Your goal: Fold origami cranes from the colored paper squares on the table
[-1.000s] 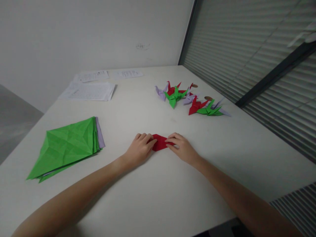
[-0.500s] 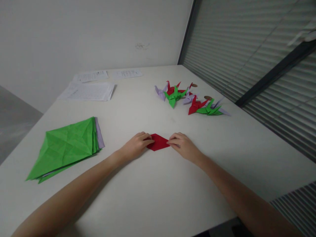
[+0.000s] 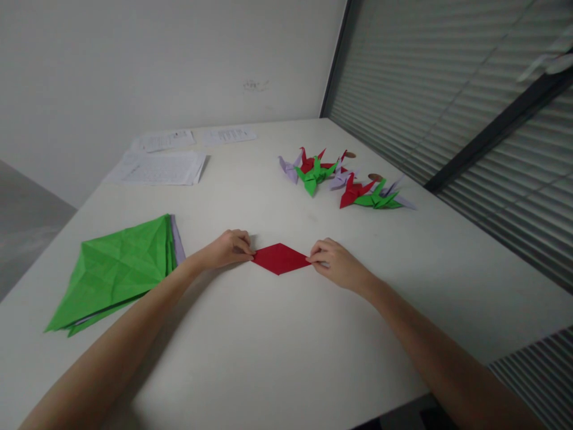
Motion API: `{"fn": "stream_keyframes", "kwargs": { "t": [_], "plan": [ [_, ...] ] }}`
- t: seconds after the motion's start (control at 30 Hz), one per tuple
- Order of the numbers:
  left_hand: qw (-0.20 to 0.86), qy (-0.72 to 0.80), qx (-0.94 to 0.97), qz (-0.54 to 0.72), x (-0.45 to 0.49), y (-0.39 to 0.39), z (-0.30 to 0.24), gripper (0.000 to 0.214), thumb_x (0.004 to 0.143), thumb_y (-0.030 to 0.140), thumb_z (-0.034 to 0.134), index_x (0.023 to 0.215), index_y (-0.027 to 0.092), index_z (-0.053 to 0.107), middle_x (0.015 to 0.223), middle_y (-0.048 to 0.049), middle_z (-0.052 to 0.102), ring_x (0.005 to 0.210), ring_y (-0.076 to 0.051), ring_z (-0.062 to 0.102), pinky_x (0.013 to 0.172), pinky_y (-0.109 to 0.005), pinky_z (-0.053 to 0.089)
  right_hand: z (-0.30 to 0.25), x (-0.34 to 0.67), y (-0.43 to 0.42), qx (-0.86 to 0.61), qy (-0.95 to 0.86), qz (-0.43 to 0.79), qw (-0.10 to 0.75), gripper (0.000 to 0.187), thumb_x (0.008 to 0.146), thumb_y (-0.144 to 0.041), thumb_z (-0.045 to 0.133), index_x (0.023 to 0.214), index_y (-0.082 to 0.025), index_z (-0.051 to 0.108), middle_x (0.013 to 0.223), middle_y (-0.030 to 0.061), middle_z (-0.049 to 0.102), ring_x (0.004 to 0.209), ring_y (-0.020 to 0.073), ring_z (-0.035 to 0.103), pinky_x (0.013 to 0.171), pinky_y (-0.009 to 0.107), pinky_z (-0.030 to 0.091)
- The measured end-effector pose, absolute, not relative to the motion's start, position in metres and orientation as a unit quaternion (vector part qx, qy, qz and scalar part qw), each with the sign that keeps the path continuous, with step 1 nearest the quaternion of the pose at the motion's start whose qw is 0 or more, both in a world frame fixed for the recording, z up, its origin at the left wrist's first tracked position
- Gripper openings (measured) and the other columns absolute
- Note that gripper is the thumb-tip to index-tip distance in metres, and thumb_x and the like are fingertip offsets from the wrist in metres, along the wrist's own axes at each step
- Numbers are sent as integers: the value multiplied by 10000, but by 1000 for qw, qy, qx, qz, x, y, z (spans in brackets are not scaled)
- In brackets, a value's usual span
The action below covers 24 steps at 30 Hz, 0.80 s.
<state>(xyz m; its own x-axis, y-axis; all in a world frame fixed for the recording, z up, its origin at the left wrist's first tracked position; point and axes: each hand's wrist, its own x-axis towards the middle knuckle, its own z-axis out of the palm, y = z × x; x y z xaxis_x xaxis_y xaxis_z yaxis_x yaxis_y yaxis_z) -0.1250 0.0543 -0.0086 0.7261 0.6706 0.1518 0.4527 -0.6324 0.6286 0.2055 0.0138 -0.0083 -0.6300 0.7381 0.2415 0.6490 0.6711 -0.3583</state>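
Note:
A red folded origami paper (image 3: pixel 280 259), shaped like a long diamond, lies on the white table between my hands. My left hand (image 3: pixel 231 247) pinches its left point between thumb and fingers. At the opposite tip, my right hand (image 3: pixel 332 261) is closed on the right point. The paper's upper and lower corners are uncovered, and its top face looks flat.
Green creased paper sheets (image 3: pixel 120 263), stacked with some lilac ones, lie at the left. Several folded paper cranes (image 3: pixel 313 175) in red, green and lilac stand at the back right. Printed sheets (image 3: pixel 163 167) lie at the back left. Window blinds (image 3: pixel 447 89) border the right side.
My left hand has slid left from the paper's body to its left tip, uncovering the whole diamond. My right hand stays at the right tip. The view has shifted slightly.

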Motion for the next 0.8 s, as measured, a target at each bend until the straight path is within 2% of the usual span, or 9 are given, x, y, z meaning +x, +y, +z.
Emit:
{"fn": "stream_keyframes", "kwargs": {
  "t": [0.2, 0.4, 0.53, 0.7, 0.8],
  "plan": [
    [361, 351, 849, 159, -135, 57, -3, 280, 853, 390, 628, 745, 163, 752, 795, -34, 574, 650, -94, 533, 569, -194, 410, -5, 204, 11, -400, -891, 126, 172, 207, 773, -30, 631, 858, -170, 756, 886, 66, 671, 866, 204, 570, 810, 371, 492],
    [386, 366, 834, 143, -138, 57, 2, 256, 813, 366, 634, 734, 150, 745, 792, -35, 557, 642, -99, 532, 566, -200, 411, -7, 205, 11, -407, -886, 140, 173, 217, 778, -29, 616, 846, -186, 748, 892, 62, 659, 879, 205, 566, 822, 364, 482],
    [304, 368, 875, 80, -133, 51, 18, 234, 823, 302, 600, 685, 154, 719, 777, -26, 573, 643, -103, 537, 608, -214, 399, -6, 205, 10, -409, -889, 126, 165, 214, 789, -45, 609, 861, -190, 750, 894, 63, 657, 876, 210, 559, 818, 373, 471],
    [187, 398, 898, -31, -126, 40, 38, 114, 741, 154, 606, 699, 183, 708, 837, -16, 645, 726, -135, 599, 718, -248, 416, -3, 206, 8, -418, -892, 99, 138, 212, 806, -78, 600, 877, -195, 761, 918, 69, 661, 893, 225, 550, 811, 390, 454],
    [122, 422, 896, -67, -119, 29, 44, 82, 741, 169, 620, 727, 177, 701, 909, -47, 671, 800, -188, 636, 786, -308, 449, -1, 207, 7, -417, -894, 97, 131, 228, 808, -84, 596, 887, -213, 767, 930, 69, 657, 906, 227, 547, 815, 392, 451]
  ]
}}
